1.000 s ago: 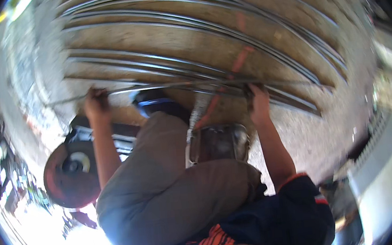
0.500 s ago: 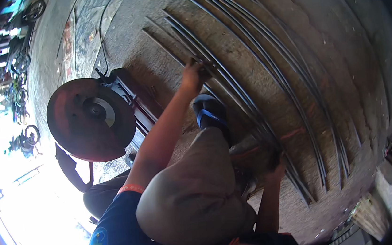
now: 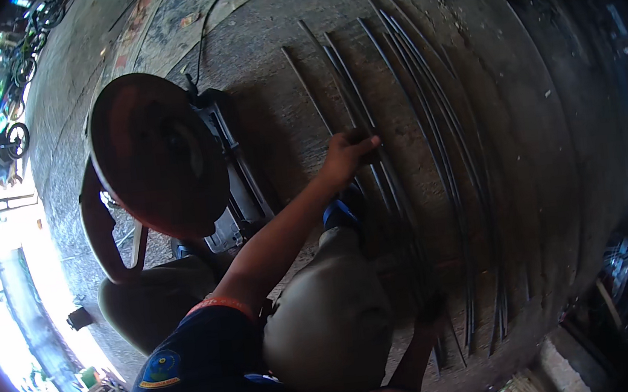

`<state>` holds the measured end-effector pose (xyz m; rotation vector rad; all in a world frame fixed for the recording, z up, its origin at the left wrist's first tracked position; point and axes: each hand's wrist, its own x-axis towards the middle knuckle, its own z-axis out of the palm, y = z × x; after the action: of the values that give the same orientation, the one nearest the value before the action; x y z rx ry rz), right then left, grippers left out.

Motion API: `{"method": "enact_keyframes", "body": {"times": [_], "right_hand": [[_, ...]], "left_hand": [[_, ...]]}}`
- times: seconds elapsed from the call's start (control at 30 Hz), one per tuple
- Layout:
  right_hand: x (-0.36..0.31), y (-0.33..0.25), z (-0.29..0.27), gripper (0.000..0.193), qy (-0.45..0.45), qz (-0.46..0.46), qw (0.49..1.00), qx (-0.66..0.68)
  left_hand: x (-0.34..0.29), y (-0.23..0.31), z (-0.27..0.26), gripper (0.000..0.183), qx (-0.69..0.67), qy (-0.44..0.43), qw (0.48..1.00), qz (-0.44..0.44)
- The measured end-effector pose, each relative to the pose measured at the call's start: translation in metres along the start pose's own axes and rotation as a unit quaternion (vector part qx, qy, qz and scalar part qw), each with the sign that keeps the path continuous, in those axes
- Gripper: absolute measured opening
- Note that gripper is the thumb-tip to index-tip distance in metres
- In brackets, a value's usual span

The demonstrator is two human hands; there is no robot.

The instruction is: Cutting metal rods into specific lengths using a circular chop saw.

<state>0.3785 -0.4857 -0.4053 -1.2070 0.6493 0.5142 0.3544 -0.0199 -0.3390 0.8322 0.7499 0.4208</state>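
Long thin metal rods (image 3: 317, 97) lie on the ground in front of me, roughly side by side. My left hand (image 3: 348, 155) is over the left-hand group, fingers curled round a rod and thumb stretched across the rods beside it. Lower down, near the close ends of the same rods, is my right hand (image 3: 432, 311). It is dark in shadow, and its fingers cannot be made out. My knee and a foot in a blue-strapped sandal (image 3: 342, 210) are beside the rods, partly under my left forearm.
A cut-off saw (image 3: 148, 159) with a large round disc and a curved handle stands left of my arm, its cable (image 3: 203, 44) running away behind. More rods (image 3: 435, 124) lie to the right. Motorbikes (image 3: 3, 150) stand at the far left, and pale blocks (image 3: 564, 361) at the lower right.
My view has turned, shifting the scene. The pale rod by my left hand now lies closer to the darker pair beside it. My left thumb now shows stretched out to the right.
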Motion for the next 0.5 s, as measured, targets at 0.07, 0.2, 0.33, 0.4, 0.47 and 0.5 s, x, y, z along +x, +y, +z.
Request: {"method": "enact_keyframes", "body": {"times": [0.07, 0.2, 0.33, 0.4, 0.47, 0.5], "right_hand": [[0.008, -0.005, -0.015, 0.042, -0.03, -0.038, 0.999, -0.025], [-0.009, -0.043, 0.032, 0.041, -0.154, -0.143, 0.973, -0.091], [-0.011, -0.088, 0.051, 0.04, -0.206, -0.245, 0.941, -0.112], [-0.008, -0.105, 0.054, 0.04, -0.213, -0.253, 0.94, -0.082], [-0.007, -0.117, 0.057, 0.041, -0.221, -0.254, 0.94, -0.056], [-0.004, -0.121, 0.059, 0.041, -0.226, -0.253, 0.94, -0.044]], "left_hand": [[-0.015, 0.02, -0.002, 0.031, 0.008, -0.032, 0.999, 0.011], [-0.06, 0.074, 0.013, 0.038, -0.004, -0.024, 0.996, 0.087], [-0.098, 0.12, 0.024, 0.043, -0.049, -0.061, 0.979, 0.19], [-0.126, 0.151, 0.026, 0.052, -0.084, -0.09, 0.975, 0.186], [-0.147, 0.173, 0.023, 0.03, -0.059, -0.117, 0.96, 0.246], [-0.159, 0.182, 0.022, 0.028, -0.062, -0.101, 0.956, 0.268]]}}
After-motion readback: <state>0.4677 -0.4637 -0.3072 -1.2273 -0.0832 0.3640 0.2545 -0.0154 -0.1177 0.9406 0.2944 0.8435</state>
